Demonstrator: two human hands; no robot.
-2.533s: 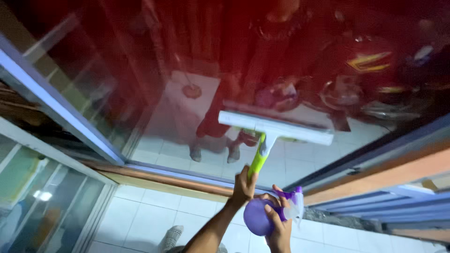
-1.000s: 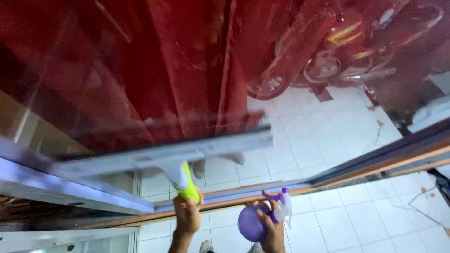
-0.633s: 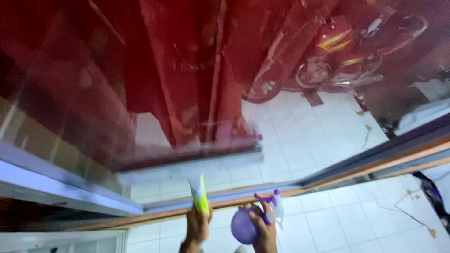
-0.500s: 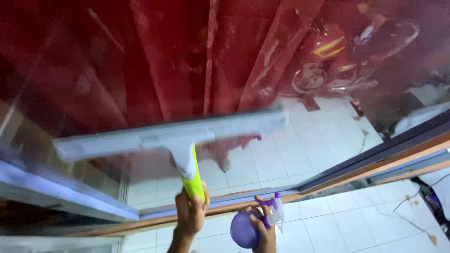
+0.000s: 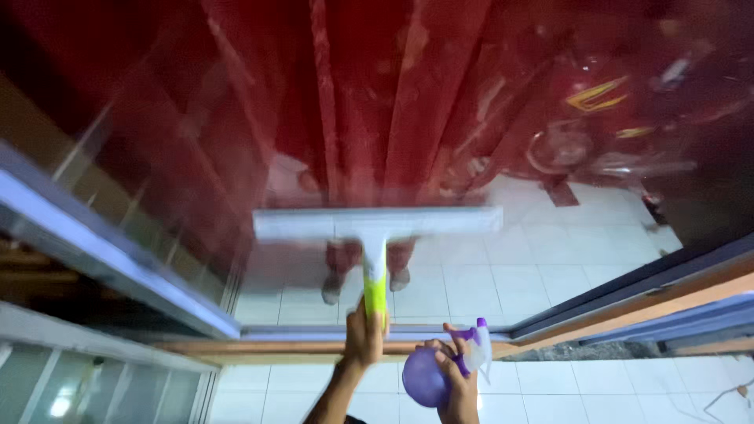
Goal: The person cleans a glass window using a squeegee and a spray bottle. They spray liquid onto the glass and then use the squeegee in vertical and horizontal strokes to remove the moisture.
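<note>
My left hand [image 5: 364, 339] grips the yellow-green handle of a window squeegee [image 5: 375, 292]. Its long white blade [image 5: 377, 224] lies level against the glass pane [image 5: 487, 118], blurred by motion. Just right of it and a little lower, my right hand [image 5: 457, 386] holds a purple spray bottle [image 5: 422, 378] with a white and purple nozzle. The glass reflects red curtains, white floor tiles and a pair of feet below the blade.
The window's metal frame [image 5: 118, 263] runs diagonally at the left, and a wood and metal rail [image 5: 644, 302] runs along the lower right. A motorbike's reflection [image 5: 605, 118] shows at the upper right. White floor tiles [image 5: 597, 392] lie below.
The squeegee blade has gone from tilted to level and sits nearer the middle of the glass. The view has swung across the pane. Both hands keep their grips.
</note>
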